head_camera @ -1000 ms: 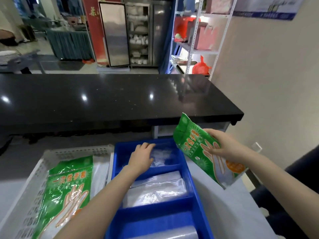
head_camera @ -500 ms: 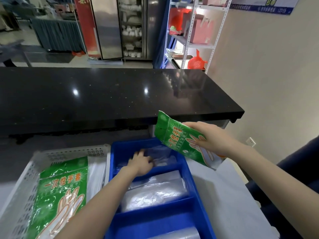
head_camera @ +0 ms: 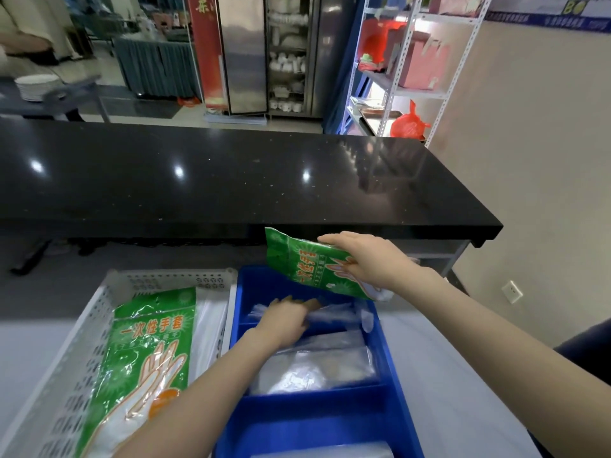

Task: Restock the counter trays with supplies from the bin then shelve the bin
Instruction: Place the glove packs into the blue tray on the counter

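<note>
In the head view, a green glove packet (head_camera: pixel 304 266) is gripped at its upper edge by the right hand (head_camera: pixel 367 259) and held tilted above the far end of the blue tray (head_camera: pixel 297 424). Below those fingers, the left hand (head_camera: pixel 287 317) is set on clear plastic bags (head_camera: pixel 334 314) in the far compartment — blur hides whether they are grasped. Left of that hand, a second glove packet (head_camera: pixel 148 352) lies in the white perforated bin (head_camera: pixel 172 279) — its near end is covered by the forearm. The tray's nearest compartment is cut off.
</note>
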The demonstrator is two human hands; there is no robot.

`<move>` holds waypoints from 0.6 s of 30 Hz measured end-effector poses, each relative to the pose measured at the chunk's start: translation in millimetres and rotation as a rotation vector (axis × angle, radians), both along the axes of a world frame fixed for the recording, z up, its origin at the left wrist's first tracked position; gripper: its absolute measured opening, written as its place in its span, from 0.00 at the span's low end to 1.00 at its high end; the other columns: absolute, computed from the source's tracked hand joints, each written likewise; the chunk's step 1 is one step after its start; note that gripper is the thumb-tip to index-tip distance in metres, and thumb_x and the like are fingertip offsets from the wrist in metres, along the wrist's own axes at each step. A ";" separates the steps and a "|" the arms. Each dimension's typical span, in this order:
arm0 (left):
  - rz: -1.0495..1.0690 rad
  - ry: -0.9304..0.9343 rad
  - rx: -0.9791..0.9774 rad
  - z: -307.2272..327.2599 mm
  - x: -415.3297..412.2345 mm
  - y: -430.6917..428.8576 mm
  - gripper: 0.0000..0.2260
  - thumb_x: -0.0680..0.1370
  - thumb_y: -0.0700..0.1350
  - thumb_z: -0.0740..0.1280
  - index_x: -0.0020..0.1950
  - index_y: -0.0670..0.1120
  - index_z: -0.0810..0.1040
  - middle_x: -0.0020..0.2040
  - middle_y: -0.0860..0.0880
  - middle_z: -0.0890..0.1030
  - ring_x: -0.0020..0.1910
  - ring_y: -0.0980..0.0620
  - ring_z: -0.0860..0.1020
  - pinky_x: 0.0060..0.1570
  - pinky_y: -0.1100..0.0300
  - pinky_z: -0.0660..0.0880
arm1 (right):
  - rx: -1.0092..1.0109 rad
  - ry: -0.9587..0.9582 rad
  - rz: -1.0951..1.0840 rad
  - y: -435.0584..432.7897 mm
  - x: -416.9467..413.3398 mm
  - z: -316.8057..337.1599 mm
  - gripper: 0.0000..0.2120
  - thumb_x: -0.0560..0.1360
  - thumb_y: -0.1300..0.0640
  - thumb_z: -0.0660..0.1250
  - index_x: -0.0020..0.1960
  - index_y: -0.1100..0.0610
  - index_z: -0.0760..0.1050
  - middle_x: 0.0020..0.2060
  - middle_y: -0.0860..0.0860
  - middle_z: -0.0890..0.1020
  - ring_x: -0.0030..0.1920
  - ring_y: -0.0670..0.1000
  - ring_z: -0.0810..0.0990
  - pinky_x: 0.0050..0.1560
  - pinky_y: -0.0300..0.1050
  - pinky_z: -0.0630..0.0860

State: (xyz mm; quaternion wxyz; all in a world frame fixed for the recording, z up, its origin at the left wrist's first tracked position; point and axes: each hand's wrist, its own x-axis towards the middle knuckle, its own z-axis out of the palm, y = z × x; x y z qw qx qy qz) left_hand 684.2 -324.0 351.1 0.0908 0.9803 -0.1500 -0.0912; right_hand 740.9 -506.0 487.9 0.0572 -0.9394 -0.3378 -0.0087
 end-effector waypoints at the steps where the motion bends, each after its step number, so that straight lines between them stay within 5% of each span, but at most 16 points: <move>1: -0.004 -0.080 0.012 3.4 -3.5 0.9 0.22 0.77 0.44 0.61 0.70 0.55 0.64 0.60 0.45 0.79 0.60 0.41 0.72 0.57 0.48 0.67 | 0.010 0.010 0.007 3.7 1.4 -0.6 0.30 0.74 0.58 0.66 0.72 0.41 0.61 0.61 0.44 0.75 0.57 0.51 0.77 0.44 0.46 0.74; 7: -0.136 -0.479 -0.011 28.5 -33.3 12.9 0.21 0.65 0.38 0.72 0.56 0.52 0.78 0.42 0.51 0.82 0.41 0.47 0.78 0.40 0.56 0.72 | 0.093 0.113 0.061 36.0 10.7 -1.7 0.27 0.73 0.60 0.68 0.68 0.43 0.66 0.61 0.45 0.77 0.59 0.49 0.77 0.53 0.51 0.79; 14: -0.060 -0.422 -0.048 39.9 -56.4 27.2 0.16 0.71 0.39 0.66 0.58 0.51 0.74 0.43 0.50 0.81 0.41 0.46 0.79 0.39 0.56 0.71 | 0.153 0.401 0.086 71.4 21.6 -17.6 0.26 0.71 0.64 0.70 0.66 0.49 0.71 0.59 0.48 0.79 0.58 0.49 0.78 0.55 0.49 0.78; 18: -0.038 -0.406 -0.065 41.5 -60.0 31.0 0.17 0.69 0.38 0.68 0.56 0.51 0.75 0.41 0.50 0.81 0.38 0.46 0.80 0.36 0.59 0.64 | 0.023 0.487 0.073 74.6 26.7 -36.1 0.26 0.72 0.63 0.71 0.67 0.51 0.71 0.56 0.49 0.80 0.56 0.50 0.78 0.53 0.47 0.78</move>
